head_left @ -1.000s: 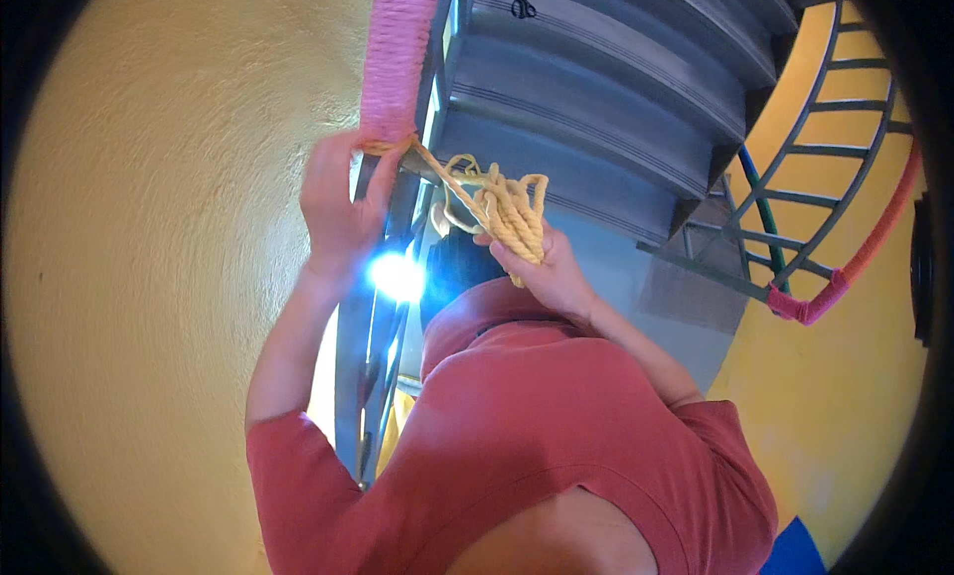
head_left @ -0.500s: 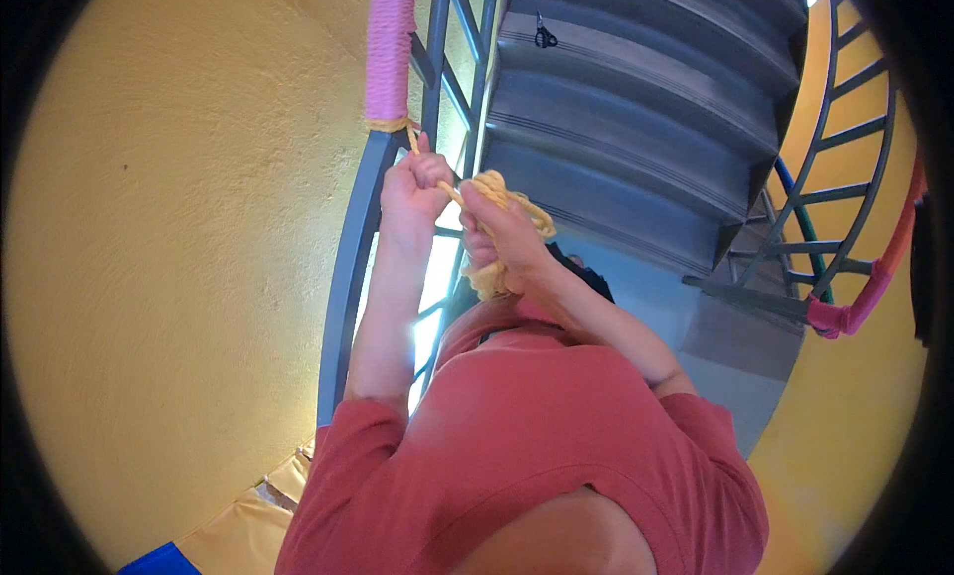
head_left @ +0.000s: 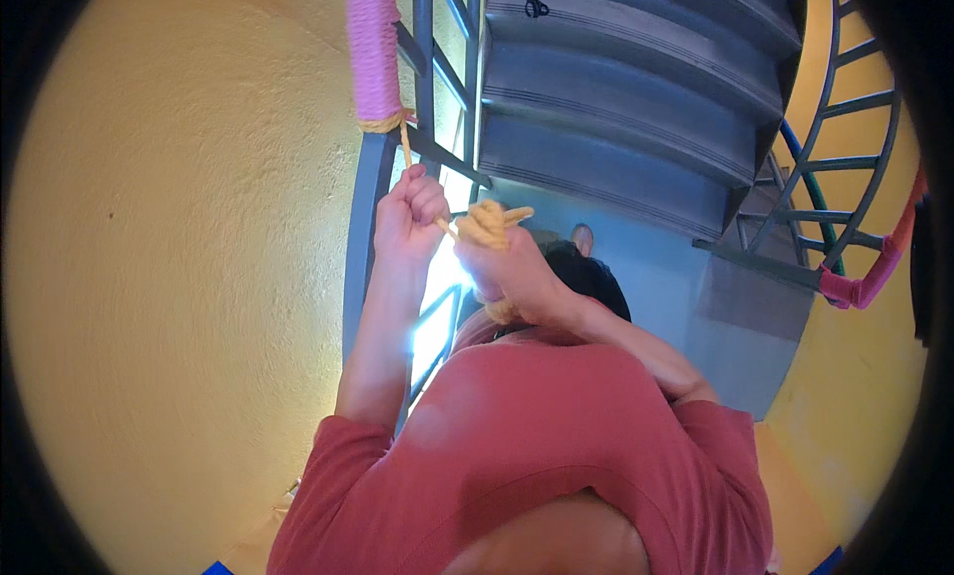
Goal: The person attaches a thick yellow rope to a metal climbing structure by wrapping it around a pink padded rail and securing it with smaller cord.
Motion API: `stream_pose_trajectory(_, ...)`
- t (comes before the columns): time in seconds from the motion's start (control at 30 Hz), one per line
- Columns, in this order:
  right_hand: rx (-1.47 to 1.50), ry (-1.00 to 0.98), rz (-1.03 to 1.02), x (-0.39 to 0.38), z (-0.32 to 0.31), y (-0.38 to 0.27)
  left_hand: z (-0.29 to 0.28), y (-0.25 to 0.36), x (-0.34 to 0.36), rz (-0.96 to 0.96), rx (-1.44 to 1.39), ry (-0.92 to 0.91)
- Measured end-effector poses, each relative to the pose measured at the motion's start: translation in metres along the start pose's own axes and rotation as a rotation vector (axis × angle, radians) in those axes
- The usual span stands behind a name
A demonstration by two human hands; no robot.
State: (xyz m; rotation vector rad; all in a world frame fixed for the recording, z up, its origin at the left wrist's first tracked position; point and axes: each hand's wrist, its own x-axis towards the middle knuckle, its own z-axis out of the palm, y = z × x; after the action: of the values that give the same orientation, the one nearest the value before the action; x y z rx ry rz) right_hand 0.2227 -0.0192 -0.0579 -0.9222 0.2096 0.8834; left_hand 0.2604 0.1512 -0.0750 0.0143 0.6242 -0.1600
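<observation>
A railing post [head_left: 363, 237] of grey metal carries a pink rope wrapping [head_left: 374, 48] on its upper part, with a band of yellow rope at its lower edge. From there a yellow strand [head_left: 405, 143] runs straight down to my left hand [head_left: 407, 215], which is closed around it. Just right and a little below, my right hand [head_left: 512, 277] grips a bunched hank of yellow rope [head_left: 485, 220], loops showing above the fingers. A short length of strand links both hands.
Grey steps [head_left: 626, 128] rise behind my hands, with black scissors [head_left: 535, 3] on an upper one. At right is a curved railing [head_left: 845, 163], partly wrapped in red, pink [head_left: 850, 287] and green. A yellow wall [head_left: 179, 277] fills the left. My foot [head_left: 582, 240] shows below the steps.
My left hand has left the wrapping's lower edge and closed around the strand lower down, which now runs straight. The rope bundle sits lower in my right hand's grip. The view has shifted.
</observation>
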Motion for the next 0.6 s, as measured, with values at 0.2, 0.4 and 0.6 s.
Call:
stream_pose_trajectory(0.2,-0.404,-0.122,-0.15,0.028,-0.018,-0.012,0.034,0.025,-0.021,0.209,0.787,0.18)
stream_pose_trajectory(0.4,-0.406,-0.054,-0.269,0.07,-0.031,-0.006,0.06,0.052,-0.025,0.355,1.566,0.344)
stream_pose_trajectory(0.6,-0.06,0.094,-0.246,0.106,-0.036,-0.021,0.044,0.126,-0.008,0.515,2.158,0.273)
